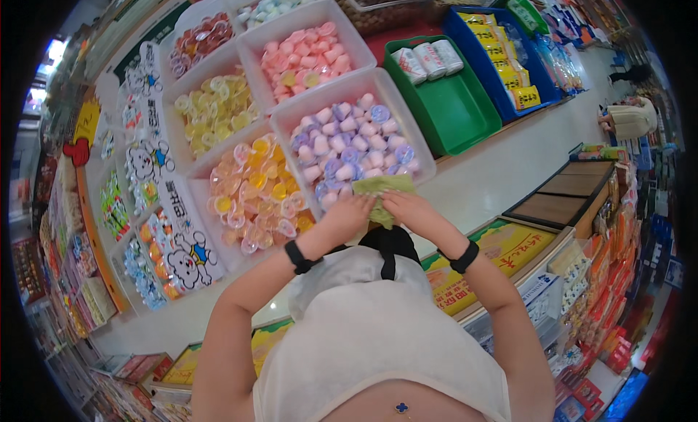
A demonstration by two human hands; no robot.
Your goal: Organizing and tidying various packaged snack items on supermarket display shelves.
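A yellow-green cloth [388,186] lies over the near rim of a translucent plastic bin [420,144]. Its lower end hangs down outside the bin. My right hand [408,208] grips the cloth from the right, fingers pressed on its upper face. From the left, my left hand [349,217] has its fingertips on the cloth's edge; its thumb is hidden. Inside the bin, pink-and-purple jelly cups [349,141] are heaped just beyond my hands. Both wrists wear black bands.
Neighbouring bins hold orange jelly cups [259,190], yellow jelly cups [218,108] and pink jelly cups [305,56]. To the right stand a green tray [463,122] with white cans [431,61] and a blue tray [521,114] with yellow packets [499,56]. Another person [632,119] is at far right.
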